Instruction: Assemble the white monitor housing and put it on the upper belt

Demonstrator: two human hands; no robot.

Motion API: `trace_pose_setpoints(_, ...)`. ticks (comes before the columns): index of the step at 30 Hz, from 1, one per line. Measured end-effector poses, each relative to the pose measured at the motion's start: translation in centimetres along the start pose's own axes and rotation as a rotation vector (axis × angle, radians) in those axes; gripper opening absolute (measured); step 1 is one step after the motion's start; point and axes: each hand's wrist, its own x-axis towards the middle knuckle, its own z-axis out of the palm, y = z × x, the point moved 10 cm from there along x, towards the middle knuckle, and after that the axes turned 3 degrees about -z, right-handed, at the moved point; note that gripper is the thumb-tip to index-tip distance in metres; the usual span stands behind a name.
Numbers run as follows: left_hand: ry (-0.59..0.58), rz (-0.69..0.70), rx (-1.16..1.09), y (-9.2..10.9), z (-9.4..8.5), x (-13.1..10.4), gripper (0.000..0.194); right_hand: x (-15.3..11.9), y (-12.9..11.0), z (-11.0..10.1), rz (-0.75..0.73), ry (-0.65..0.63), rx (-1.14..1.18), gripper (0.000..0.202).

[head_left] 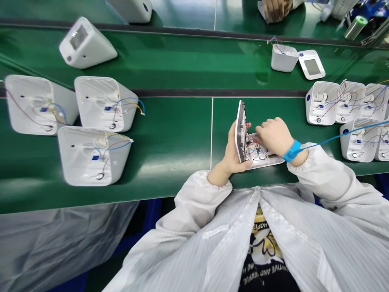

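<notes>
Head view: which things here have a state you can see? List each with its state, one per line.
Left hand: gripping the raised panel
Right hand: over the wired part, fingertips hidden
Raised panel: on edge
Wired part: open, wires exposed
Wrist strap: fastened
Cord: stretched
Left housings: open, wires showing
Right housings: open, wires showing
Far housing: open, wires sticking up
Far panel: screen up
Far-left unit: screen fitted

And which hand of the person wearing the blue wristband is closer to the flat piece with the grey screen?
Right. In the picture, the right hand is below and left of the screen piece; the left hand is farther left and lower, holding the raised cover.
</notes>
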Motion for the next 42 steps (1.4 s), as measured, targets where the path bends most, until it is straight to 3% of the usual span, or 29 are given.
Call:
trace_pose_setpoints(4, -0.072, 0.015, -0.057, 0.2, 0.4, -0.3, 0.098, -0.4, -0.8, -0.7, -0.089, 0.107, -0.012, 0.025)
trace_pose_setpoints(10, -0.06, -0.139, -0.144, -1.2, 0.6, -0.8, 0.095, -1.1, 0.4, -1.1, -0.094, 0.261, 0.17, 0.03)
trace_pose_setpoints(14, -0.011, -0.179, -0.171, -1.6, 0.4, -1.0, 0.083, -1.1, 0.7, -0.8, -0.132, 0.237, 0.283, 0.027)
trace_pose_setpoints(28, 0.036, -0.267, -0.236, -2.9, -0.1, -1.3, 0.093, -1.1, 1.1, -0.8, -0.105, 0.229, 0.371, 0.029)
trace_pose_setpoints(42, 0.006, -0.241, -0.206, -2.0, 0.2, -0.7, 0.081, -1.3, 1.0, -1.3, -0.135, 0.291, 0.393, 0.031)
